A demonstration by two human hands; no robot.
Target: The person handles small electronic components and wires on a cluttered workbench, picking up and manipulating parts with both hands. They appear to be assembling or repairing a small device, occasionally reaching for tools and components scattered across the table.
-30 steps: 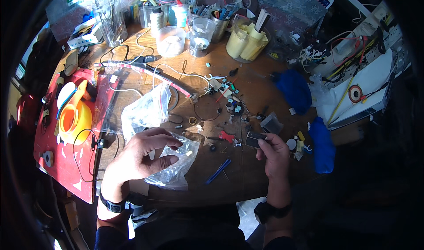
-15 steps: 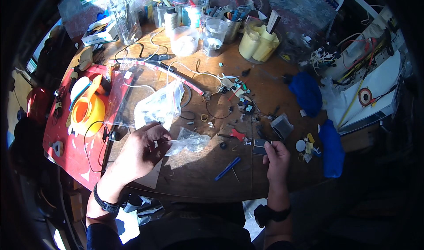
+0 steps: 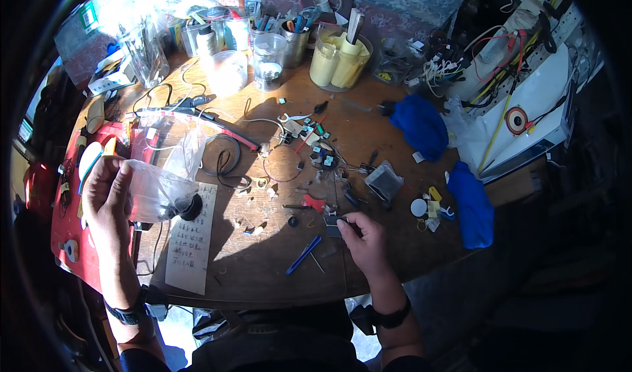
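My left hand [image 3: 108, 186] pinches the edge of a clear plastic bag [image 3: 150, 191], held up over the left side of the table. Black round pieces [image 3: 187, 205] show at the bag's lower right end. Beneath it lies a paper slip [image 3: 191, 253] with handwriting. My right hand [image 3: 364, 240] grips a small flat dark piece [image 3: 334, 225] between thumb and fingers, low over the table's front middle. A red cross-shaped piece [image 3: 315, 203] lies just beyond that hand. To its left are a blue pen-like tool [image 3: 303, 255] and a thin metal rod [image 3: 318, 263].
Small electronic parts [image 3: 322, 155] are scattered mid-table. Blue cloth bundles [image 3: 471, 204] and a small dark packet [image 3: 384, 181] lie to the right. Cups, a tool holder and a container with yellow rolls [image 3: 339, 63] line the back. A red mat [image 3: 82, 267] covers the left edge.
My left hand has moved left and raised the clear bag, uncovering the handwritten slip. The view has shifted; my right hand still holds the flat dark piece.
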